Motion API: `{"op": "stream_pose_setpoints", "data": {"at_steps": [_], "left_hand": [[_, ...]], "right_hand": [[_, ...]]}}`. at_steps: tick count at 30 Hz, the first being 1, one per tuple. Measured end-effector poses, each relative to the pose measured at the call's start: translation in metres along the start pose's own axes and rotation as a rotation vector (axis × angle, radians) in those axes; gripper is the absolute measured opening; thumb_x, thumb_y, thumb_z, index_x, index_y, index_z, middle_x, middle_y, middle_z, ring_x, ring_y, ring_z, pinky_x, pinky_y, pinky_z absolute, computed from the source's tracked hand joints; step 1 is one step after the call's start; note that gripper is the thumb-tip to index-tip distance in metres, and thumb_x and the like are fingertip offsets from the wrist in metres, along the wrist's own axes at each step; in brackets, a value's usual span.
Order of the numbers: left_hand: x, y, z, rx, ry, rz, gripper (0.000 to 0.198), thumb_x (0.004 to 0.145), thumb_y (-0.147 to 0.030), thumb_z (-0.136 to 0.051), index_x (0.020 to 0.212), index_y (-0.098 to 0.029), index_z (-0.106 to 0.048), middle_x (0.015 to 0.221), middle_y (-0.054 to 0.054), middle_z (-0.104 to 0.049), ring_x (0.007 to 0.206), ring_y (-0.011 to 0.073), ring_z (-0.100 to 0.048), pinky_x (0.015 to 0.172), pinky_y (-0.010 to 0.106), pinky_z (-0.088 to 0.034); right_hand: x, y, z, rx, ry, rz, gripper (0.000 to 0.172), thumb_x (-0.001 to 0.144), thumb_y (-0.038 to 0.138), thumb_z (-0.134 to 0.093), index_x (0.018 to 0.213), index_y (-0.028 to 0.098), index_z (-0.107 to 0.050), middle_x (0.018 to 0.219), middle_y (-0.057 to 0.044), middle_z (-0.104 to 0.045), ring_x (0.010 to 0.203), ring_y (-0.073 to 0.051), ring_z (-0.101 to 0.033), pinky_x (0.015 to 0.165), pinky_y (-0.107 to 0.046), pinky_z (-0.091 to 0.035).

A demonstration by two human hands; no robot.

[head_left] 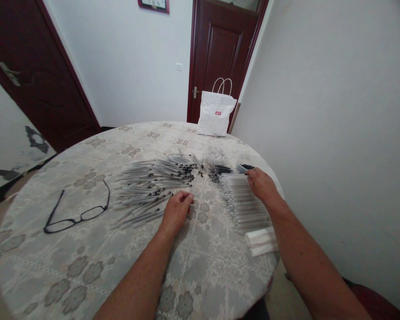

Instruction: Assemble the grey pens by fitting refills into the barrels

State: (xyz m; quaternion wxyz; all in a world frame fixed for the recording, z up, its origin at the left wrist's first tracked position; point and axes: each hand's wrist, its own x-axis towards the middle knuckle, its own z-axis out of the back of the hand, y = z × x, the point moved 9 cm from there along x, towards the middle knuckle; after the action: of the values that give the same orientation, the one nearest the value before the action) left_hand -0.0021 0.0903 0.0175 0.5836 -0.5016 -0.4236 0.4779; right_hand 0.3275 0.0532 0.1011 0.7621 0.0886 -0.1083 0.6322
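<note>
My left hand (178, 208) rests over the cloth in the middle of the table, fingers curled together; whatever is in them is hidden. Just left of it spreads a loose pile of slim pens (143, 189) with pale barrels and dark ends. My right hand (262, 186) reaches to a small bowl (240, 169) of tiny black parts (247, 166), its fingertips closed at the bowl's near edge. What those fingers grip is too small to name. Below and beside that hand lies a row of whitish, translucent pen tubes (245, 195). Thin black pieces (222, 170) lie beyond the row.
Black-framed glasses (75, 221) lie unfolded at the left. A white folded bundle (262, 241) is by the right table edge. A clear plastic bag (215, 155) lies behind the black pieces, and a white paper bag (216, 113) stands at the far edge. A wall borders the right.
</note>
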Motion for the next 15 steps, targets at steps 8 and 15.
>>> {"op": "stream_pose_setpoints", "data": {"at_steps": [8, 15], "left_hand": [[-0.050, -0.012, -0.061, -0.170, 0.769, 0.090, 0.036, 0.079, -0.053, -0.073, 0.086, -0.017, -0.075, 0.078, 0.006, -0.074, 0.054, 0.0115, -0.055, 0.051, 0.024, -0.044], [-0.100, 0.008, -0.093, -0.233, 1.345, 0.292, 0.044, 0.068, -0.052, -0.087, 0.098, -0.021, -0.079, 0.089, 0.007, -0.076, 0.074, 0.0216, -0.072, 0.060, 0.031, -0.060]], "right_hand": [[-0.027, 0.102, 0.038, 0.405, -0.096, 0.337, 0.026, 0.098, 0.025, -0.050, 0.108, 0.018, -0.072, 0.106, -0.011, -0.074, 0.099, -0.024, -0.068, 0.092, -0.035, -0.050], [-0.057, 0.240, 0.022, 0.610, 0.287, 0.734, 0.024, 0.097, 0.021, -0.056, 0.114, 0.022, -0.073, 0.111, -0.006, -0.074, 0.104, -0.020, -0.068, 0.094, -0.032, -0.050]]}}
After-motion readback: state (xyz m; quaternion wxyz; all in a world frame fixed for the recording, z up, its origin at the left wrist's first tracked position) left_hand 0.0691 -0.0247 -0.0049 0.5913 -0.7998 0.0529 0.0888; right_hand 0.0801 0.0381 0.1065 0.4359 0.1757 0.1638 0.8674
